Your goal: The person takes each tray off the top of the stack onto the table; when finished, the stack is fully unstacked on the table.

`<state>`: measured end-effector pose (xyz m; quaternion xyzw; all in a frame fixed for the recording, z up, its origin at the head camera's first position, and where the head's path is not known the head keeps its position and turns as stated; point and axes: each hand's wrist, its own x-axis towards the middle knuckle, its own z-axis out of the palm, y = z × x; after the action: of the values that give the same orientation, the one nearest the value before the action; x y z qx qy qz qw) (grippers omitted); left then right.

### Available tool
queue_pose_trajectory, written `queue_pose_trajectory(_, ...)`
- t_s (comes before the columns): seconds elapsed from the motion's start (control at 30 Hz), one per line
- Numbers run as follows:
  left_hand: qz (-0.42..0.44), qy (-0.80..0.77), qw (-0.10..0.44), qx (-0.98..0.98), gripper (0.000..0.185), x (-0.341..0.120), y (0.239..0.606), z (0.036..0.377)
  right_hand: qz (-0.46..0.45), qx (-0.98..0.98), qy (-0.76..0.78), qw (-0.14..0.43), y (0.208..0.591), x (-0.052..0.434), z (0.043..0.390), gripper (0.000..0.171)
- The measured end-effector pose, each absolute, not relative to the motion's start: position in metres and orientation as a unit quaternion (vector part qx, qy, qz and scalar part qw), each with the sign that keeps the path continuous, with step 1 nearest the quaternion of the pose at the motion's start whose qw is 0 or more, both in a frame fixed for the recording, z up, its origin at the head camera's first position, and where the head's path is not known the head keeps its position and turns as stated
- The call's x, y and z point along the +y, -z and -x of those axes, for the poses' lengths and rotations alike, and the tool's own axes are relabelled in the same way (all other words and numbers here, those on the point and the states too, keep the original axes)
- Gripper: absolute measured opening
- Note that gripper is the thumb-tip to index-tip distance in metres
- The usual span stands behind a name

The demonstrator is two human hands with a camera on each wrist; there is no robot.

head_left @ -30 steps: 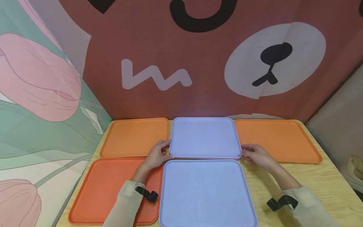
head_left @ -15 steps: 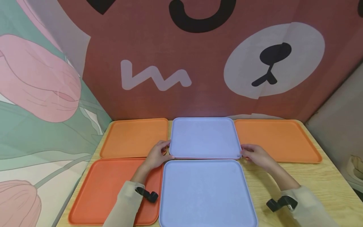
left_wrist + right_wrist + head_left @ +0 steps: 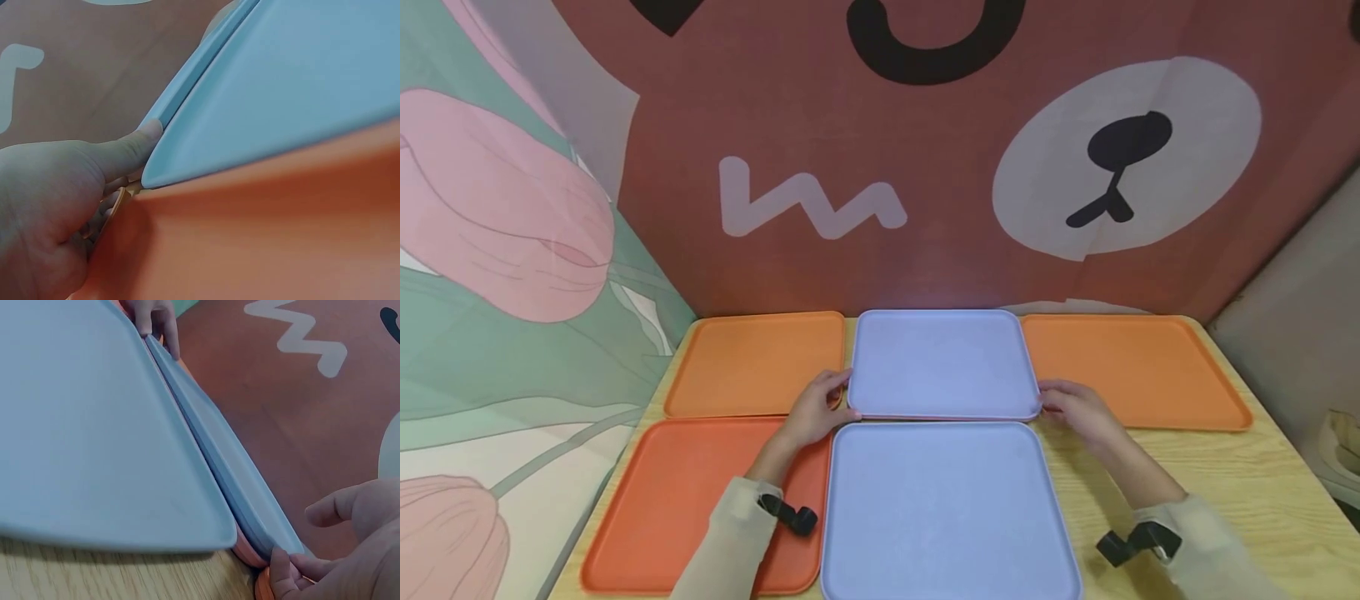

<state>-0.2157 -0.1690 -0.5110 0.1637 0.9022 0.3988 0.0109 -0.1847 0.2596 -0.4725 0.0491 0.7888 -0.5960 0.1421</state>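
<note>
A periwinkle tray (image 3: pixel 943 364) lies flat at the back middle, with a thin pinkish rim showing under its front edge. My left hand (image 3: pixel 811 412) holds its near left corner, thumb (image 3: pixel 149 129) on the front edge and fingers along the left side. At the opposite near corner, my right hand (image 3: pixel 1078 410) grips with thumb and fingertips; the right wrist view shows one finger (image 3: pixel 331 509) lifted off the rim. A larger-looking periwinkle tray (image 3: pixel 947 508) lies right in front, its back edge close along the first one.
Orange trays flank the back one, at left (image 3: pixel 756 364) and right (image 3: pixel 1138 367). A red-orange tray (image 3: pixel 700 508) lies front left, under my left forearm. All are on a wooden table (image 3: pixel 1210 458) against a wall hanging (image 3: pixel 925 267) with a cartoon print.
My right wrist and forearm have shifted slightly left, with the fingertips still at the tray's corner. The left hand and the trays stay in place.
</note>
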Motion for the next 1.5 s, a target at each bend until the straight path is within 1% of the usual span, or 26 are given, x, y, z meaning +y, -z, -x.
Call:
queue_pose_trajectory(0.27,-0.165,-0.402,0.011,0.901,0.072,-0.171,0.509,0.212,-0.056,0.746,0.650,0.131,0.475,0.255,0.189,0.055)
queue_pose_trajectory(0.43,-0.166,-0.400,0.010,0.902,0.072,-0.172,0.510,0.210,-0.046,0.715,0.684,0.136,0.474,0.255,0.193,0.064)
queue_pose_trajectory(0.63,-0.169,-0.390,0.000,0.905,0.073,-0.172,0.512,0.211,-0.014,0.703,0.698,0.136,0.476,0.250,0.194,0.071)
queue_pose_trajectory(0.77,-0.171,-0.382,-0.002,0.908,0.073,-0.171,0.512,0.212,-0.005,0.680,0.722,0.130,0.477,0.248,0.193,0.072)
queue_pose_trajectory(1.0,-0.174,-0.378,-0.005,0.909,0.076,-0.170,0.515,0.213,-0.019,0.579,0.809,0.104,0.476,0.252,0.189,0.070)
queue_pose_trajectory(1.13,-0.179,-0.378,-0.003,0.908,0.076,-0.169,0.515,0.213,-0.018,0.548,0.830,0.097,0.475,0.257,0.187,0.070)
queue_pose_trajectory(1.27,-0.176,-0.378,-0.002,0.909,0.076,-0.170,0.515,0.214,-0.011,0.528,0.845,0.088,0.477,0.261,0.186,0.067)
queue_pose_trajectory(1.43,-0.174,-0.373,0.001,0.912,0.077,-0.170,0.515,0.215,0.003,0.490,0.868,0.079,0.481,0.268,0.184,0.048)
queue_pose_trajectory(1.5,-0.178,-0.372,-0.002,0.911,0.076,-0.170,0.515,0.216,0.012,0.471,0.879,0.079,0.483,0.270,0.182,0.044)
